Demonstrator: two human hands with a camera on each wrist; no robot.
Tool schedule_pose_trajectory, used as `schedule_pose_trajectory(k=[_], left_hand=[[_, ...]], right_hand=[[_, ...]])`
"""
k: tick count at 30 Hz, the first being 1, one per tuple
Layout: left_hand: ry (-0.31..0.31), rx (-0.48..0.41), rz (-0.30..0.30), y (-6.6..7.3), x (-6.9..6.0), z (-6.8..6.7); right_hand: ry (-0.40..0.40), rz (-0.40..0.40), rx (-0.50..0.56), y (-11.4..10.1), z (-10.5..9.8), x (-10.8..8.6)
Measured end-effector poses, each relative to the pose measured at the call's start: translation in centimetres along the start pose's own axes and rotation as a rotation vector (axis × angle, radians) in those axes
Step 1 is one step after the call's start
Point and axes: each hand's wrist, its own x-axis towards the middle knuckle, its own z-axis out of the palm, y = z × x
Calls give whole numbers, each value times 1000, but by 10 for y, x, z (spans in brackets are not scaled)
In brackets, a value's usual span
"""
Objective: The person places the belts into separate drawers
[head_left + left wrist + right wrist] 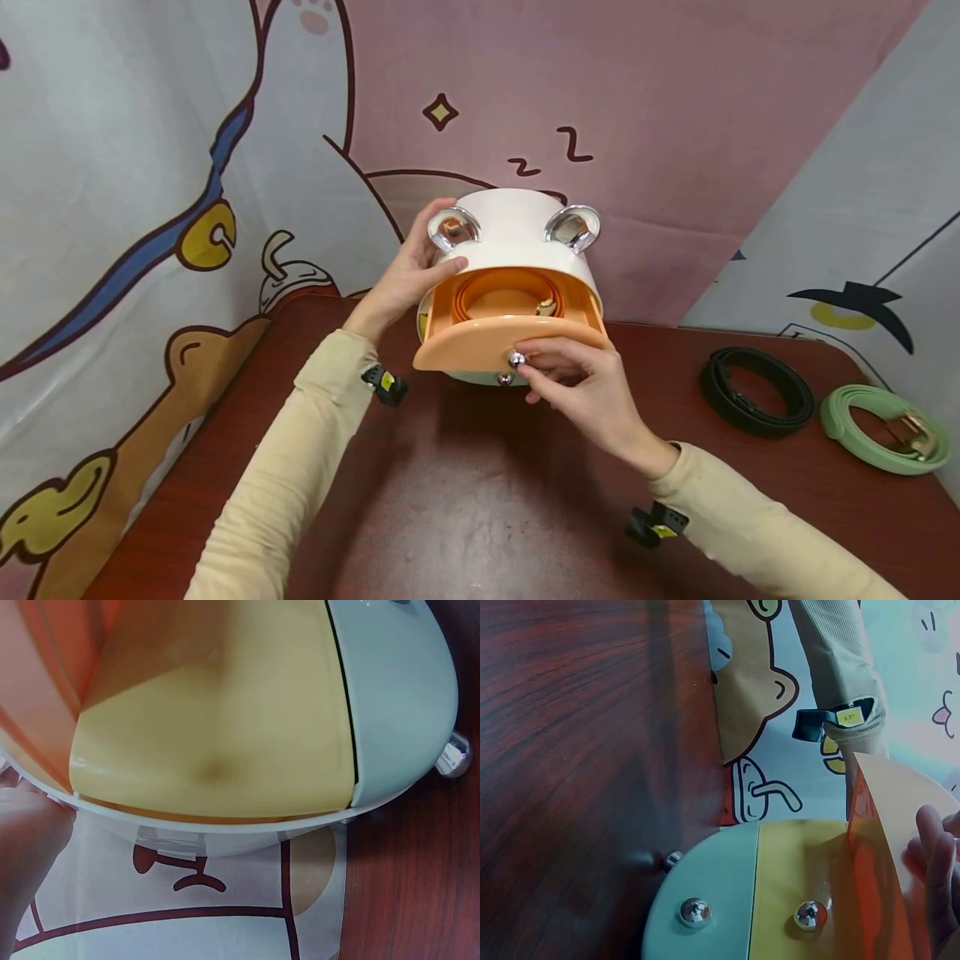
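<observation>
A white drawer cabinet (513,229) with two shiny silver ears stands on the table. Its top orange drawer (457,343) is pulled out, and inside lies a coiled orange belt (462,298) with a gold buckle. My left hand (408,271) grips the cabinet's upper left side, thumb on the front rim beside the ear. Between thumb and fingers, my right hand (588,379) pinches the silver knob (516,359) of that drawer. Below it, the yellow drawer (225,750) and the green drawer (405,697) are closed, as the left wrist view shows.
On the table (450,500) to the right lie a coiled black belt (757,392) and a coiled light green belt (885,425) with a gold buckle. A printed cartoon cloth (645,108) hangs close behind the cabinet.
</observation>
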Motion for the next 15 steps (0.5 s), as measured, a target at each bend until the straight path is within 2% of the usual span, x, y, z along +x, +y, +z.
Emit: schedule_pose_trajectory(k=[15], left_hand=[[-1,4,4,-1,0,0]], right_hand=[[29,-10,1,8,0,6]])
